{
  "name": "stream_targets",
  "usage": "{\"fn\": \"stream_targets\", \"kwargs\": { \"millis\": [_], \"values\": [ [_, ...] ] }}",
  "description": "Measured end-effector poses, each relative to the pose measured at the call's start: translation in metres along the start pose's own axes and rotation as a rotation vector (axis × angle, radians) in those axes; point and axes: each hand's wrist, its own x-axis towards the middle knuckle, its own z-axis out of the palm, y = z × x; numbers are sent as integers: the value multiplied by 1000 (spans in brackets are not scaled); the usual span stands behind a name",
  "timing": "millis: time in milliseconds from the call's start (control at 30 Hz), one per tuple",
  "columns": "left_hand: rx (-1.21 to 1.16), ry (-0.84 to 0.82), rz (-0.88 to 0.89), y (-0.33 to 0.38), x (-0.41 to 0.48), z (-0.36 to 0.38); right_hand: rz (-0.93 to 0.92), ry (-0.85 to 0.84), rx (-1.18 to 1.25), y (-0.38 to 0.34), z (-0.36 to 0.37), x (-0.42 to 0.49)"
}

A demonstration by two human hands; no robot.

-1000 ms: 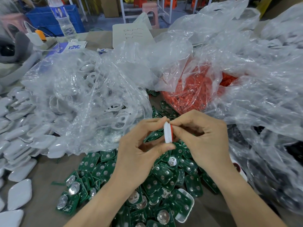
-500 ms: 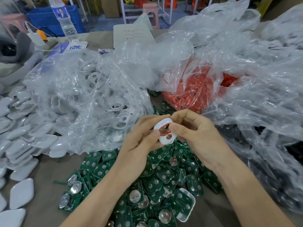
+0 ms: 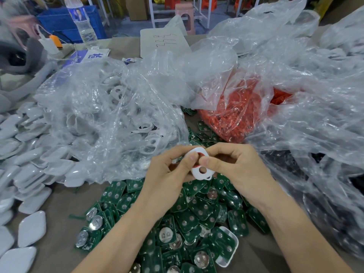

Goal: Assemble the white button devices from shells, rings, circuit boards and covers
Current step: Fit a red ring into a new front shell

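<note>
Both my hands hold one white shell above the pile of green circuit boards. A red ring shows in the shell's upper opening, partly hidden by my thumbs. My left hand grips the shell's left side, thumb pressing on top. My right hand pinches its right side, thumb on the ring. A small round hole shows in the shell's lower part. A clear bag of white shells lies to the left, a bag of red rings behind my hands.
Finished white covers lie in rows along the left edge. A shell with a board in it sits at the pile's lower right. Crumpled clear plastic bags fill the right side. A water bottle stands at the far left back.
The shell has turned from edge-on to face-up towards me, and both thumbs now press on the red ring in its opening. My hands have shifted slightly up.
</note>
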Motion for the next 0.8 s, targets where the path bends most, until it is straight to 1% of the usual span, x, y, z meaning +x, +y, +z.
{"fn": "stream_targets", "kwargs": {
  "millis": [67,167,267,433,500,567,633,667,733,767,800],
  "values": [
    [-52,0,-33,0,1,-1,8,-20,1,0,-1,0],
    [-97,-41,-57,2,2,-2,31,49,15,2,-3,1],
    [-59,-55,-27,3,2,-1,49,79,29,3,-4,2],
    [-20,-24,-23,3,1,2,38,81,-85,1,0,3],
    [-92,-2,-46,3,2,3,-35,145,-201,-3,3,2],
    [-214,6,-99,1,1,5,-165,206,-434,-9,9,-1],
    [-267,10,-115,0,1,7,-264,170,-641,-18,19,-5],
    [-282,16,-113,-1,1,7,-266,111,-686,-22,23,-8],
    [-350,17,-121,0,2,8,-207,10,-711,-32,18,-18],
    [-387,19,-121,0,3,8,-185,22,-691,-40,9,-27],
    [-421,23,-115,0,4,8,-181,106,-659,-47,-6,-37]
  ]
}}
